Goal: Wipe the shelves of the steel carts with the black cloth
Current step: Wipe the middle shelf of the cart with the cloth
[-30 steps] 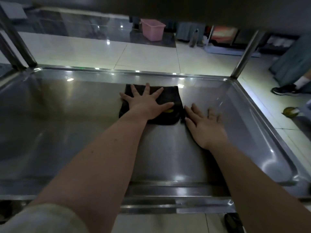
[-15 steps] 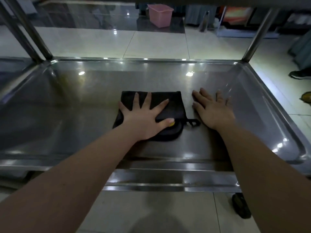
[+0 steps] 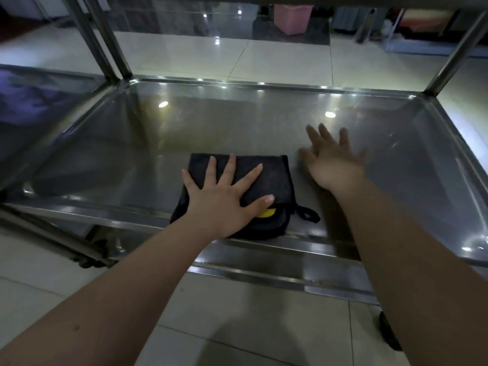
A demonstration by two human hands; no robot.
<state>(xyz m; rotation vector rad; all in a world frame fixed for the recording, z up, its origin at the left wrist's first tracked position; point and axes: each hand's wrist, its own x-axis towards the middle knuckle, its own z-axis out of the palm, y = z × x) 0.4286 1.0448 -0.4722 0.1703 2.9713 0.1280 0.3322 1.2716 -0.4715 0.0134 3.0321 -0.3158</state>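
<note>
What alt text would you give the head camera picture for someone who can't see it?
A person's left hand presses a folded black cloth flat on a steel cart shelf, near its front edge. The right hand, fingers spread, is blurred beside the cloth.

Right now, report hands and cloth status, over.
Left hand flat on black cloth, fingers spread. Right hand open beside it, blurred, contact with shelf unclear. Cloth at shelf's near rim; no obstacle seen.

My right hand (image 3: 334, 165) was blurred, my left hand (image 3: 221, 204) hid most of the yellow tag (image 3: 266, 213) on the folded black cloth (image 3: 274, 178), and the pink plastic tub (image 3: 290, 19) was cut off above.
</note>
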